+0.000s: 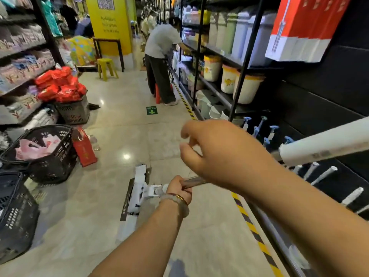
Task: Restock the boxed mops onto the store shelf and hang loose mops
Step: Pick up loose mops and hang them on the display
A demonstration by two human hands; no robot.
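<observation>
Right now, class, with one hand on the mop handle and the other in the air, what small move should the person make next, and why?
Probably bring the right hand down onto the mop handle. The left hand alone has a grip on it, with the mop head low over the floor. The right hand is open and empty just above. Two hands would steady the lift toward the hooks.

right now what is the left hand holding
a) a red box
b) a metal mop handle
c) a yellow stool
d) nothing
b: the left hand is closed around a shiny metal mop handle, while the right hand is open above it and holds nothing.
</observation>
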